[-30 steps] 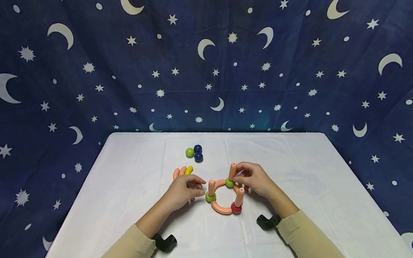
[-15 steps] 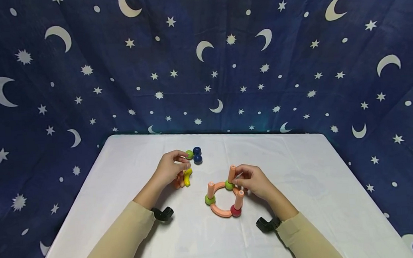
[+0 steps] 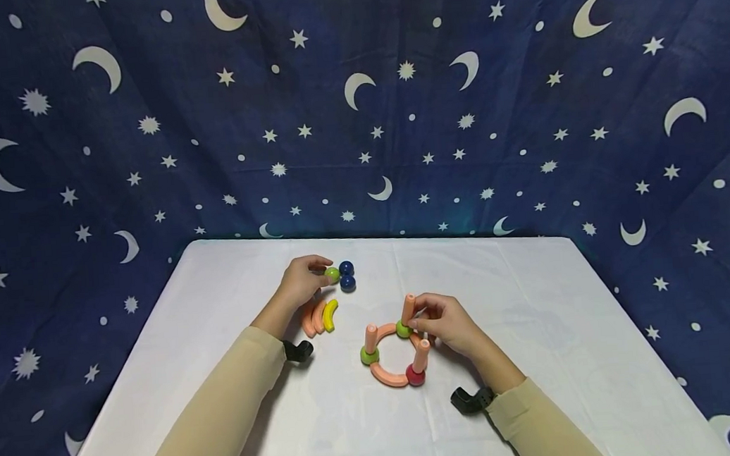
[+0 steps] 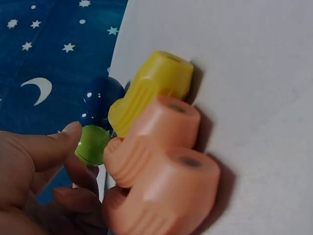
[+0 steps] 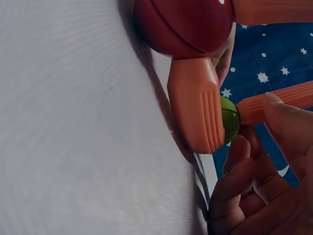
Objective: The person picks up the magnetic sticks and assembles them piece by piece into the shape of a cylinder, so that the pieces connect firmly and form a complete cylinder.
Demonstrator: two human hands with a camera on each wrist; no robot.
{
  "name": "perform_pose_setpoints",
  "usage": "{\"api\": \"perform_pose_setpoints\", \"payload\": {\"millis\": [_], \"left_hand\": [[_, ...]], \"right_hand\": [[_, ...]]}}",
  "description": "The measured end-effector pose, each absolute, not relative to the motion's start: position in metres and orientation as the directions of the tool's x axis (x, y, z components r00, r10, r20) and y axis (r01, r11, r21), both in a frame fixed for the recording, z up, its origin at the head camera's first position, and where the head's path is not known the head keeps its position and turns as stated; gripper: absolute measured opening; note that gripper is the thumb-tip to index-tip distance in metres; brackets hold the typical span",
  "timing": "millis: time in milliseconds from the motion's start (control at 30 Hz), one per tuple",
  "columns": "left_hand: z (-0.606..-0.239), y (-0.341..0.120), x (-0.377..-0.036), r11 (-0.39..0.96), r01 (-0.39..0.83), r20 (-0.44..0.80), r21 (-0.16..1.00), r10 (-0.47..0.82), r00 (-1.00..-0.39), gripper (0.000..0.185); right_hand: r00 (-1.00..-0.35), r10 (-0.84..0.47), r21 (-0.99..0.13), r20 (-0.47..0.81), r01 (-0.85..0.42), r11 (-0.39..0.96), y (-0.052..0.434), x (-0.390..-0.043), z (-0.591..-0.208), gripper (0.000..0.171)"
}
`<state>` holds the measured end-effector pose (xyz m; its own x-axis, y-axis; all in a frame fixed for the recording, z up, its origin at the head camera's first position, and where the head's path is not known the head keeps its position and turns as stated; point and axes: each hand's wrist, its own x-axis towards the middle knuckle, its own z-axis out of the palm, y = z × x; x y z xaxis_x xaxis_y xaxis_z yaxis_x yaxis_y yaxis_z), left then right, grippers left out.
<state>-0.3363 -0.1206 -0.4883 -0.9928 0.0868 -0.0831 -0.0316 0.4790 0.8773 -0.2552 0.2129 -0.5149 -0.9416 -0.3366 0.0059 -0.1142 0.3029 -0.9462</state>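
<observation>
Since a second ago the left hand (image 3: pixel 300 280) has left the ring of pieces and reached up the table (image 3: pixel 219 323) to the loose balls, where its grip now pinches the green ball (image 3: pixel 332 275) between thumb and fingertips; the wrist view shows the thumb (image 4: pixel 49 147) laid on that ball. Two dark blue balls (image 3: pixel 346 275) sit just beside it, touching it. Below the hand lie three curved pieces side by side, two orange pieces (image 3: pixel 310 318) and a yellow piece (image 3: pixel 329 315). The right hand (image 3: pixel 443 325) has stayed at the ring (image 3: pixel 389 357), its grip pinching the upright orange peg (image 3: pixel 408 307) that stands on a green ball (image 3: pixel 402 329). Two more pegs stand on the ring, one on a green ball (image 3: pixel 369 355), one on a red ball (image 3: pixel 415 375).
</observation>
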Motion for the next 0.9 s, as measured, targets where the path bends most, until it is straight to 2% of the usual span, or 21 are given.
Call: {"api": "perform_pose_setpoints", "payload": {"millis": [300,533,733,900], "left_hand": [[-0.495,-0.120,-0.340,0.479,-0.065,-0.108,0.875,0.063,-0.992,0.036],[-0.495,-0.123,-0.338,0.464,-0.027,-0.075,0.886,0.084,-0.994,0.033],[-0.480,-0.117,-0.329,0.440,0.056,-0.007,0.896,0.140,-0.990,0.033],[-0.459,-0.100,-0.316,0.431,0.072,-0.022,0.899,0.207,-0.978,0.031]], "right_hand": [[-0.947,-0.322,-0.944,-0.004,-0.103,0.315,0.213,-0.256,-0.520,0.022],[-0.947,-0.321,-0.941,0.003,-0.111,0.320,0.213,-0.255,-0.519,0.021],[-0.945,-0.327,-0.943,0.019,-0.126,0.307,0.212,-0.254,-0.517,0.021],[-0.943,-0.331,-0.945,0.021,-0.127,0.303,0.212,-0.255,-0.517,0.021]]}}
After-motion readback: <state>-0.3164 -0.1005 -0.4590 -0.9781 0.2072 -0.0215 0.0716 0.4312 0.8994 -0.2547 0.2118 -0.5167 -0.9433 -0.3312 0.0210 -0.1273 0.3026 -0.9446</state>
